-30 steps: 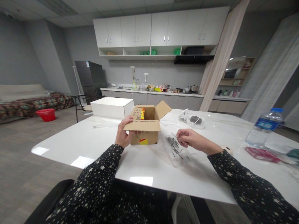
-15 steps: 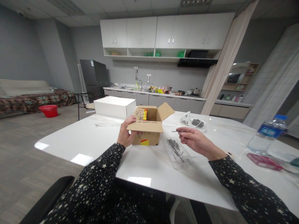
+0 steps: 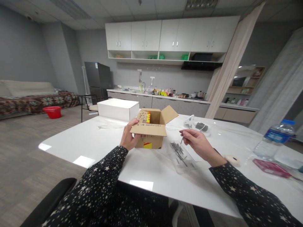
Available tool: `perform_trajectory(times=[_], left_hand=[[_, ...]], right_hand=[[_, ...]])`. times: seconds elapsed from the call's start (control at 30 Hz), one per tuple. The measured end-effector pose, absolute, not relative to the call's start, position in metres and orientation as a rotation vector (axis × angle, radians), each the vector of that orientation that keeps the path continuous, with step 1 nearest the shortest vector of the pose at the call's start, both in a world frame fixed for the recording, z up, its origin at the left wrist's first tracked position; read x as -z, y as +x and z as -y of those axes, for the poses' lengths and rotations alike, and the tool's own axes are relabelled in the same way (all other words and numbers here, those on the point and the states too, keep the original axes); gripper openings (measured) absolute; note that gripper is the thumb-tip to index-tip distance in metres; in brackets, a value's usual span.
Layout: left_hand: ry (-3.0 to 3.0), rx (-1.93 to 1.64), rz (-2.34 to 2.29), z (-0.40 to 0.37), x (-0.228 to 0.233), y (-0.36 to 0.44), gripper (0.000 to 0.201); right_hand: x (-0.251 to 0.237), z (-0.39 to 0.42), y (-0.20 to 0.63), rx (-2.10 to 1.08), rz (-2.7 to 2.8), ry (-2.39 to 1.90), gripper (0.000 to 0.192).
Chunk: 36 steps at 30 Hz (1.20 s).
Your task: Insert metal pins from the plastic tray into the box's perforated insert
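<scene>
Head view, the only one on offer: the person sits at a white table (image 3: 94,142) with a small cardboard box (image 3: 151,132) in front of them, its flaps open. Their left hand (image 3: 129,137) is clamped on the near flap (image 3: 148,128), thumb on top and fingers curled underneath, holding it level. That flap carries a row of nail heads already pushed through, with shafts poking out below; the flap behind it shows several more dots of the same kind, so a good share of the work looks done. Their right hand (image 3: 196,142) has thumb and forefinger pinched together on a single nail (image 3: 182,139), tip pointing down, held just right of the box and above the supply. That supply, a pile of nails (image 3: 178,150) on a clear plastic sheet, lies on the table between the box and the right forearm, and plenty remain, so I would judge the job somewhere in the middle. The nail in hand is not yet at the flap. Off to the right a water bottle (image 3: 276,140) stands, well apart, and a white box (image 3: 117,109) sits behind the cardboard one.
</scene>
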<state>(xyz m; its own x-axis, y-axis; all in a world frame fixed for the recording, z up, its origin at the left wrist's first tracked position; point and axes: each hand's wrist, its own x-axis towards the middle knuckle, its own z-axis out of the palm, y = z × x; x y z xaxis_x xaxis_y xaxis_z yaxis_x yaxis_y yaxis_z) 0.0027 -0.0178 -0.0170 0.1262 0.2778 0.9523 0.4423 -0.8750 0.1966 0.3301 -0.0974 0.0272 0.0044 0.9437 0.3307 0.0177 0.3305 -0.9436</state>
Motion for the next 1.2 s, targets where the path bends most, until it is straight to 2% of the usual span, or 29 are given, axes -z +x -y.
perform_trajectory(times=[0.5,0.9,1.2], left_hand=[[-2.226,1.868,0.747,0.016,0.019,0.003,0.052],[-2.249,1.862,0.726,0.016,0.020,0.003,0.048],[-2.246,1.871,0.733,0.016,0.020,0.003,0.046]], right_hand=[[-0.051,0.095,0.314,-0.998,1.319,-0.863,0.042],[-0.095,0.089,0.274,-1.122,1.374,-0.698,0.027],[-0.098,0.060,0.257,-1.119,1.377,-0.694,0.021]])
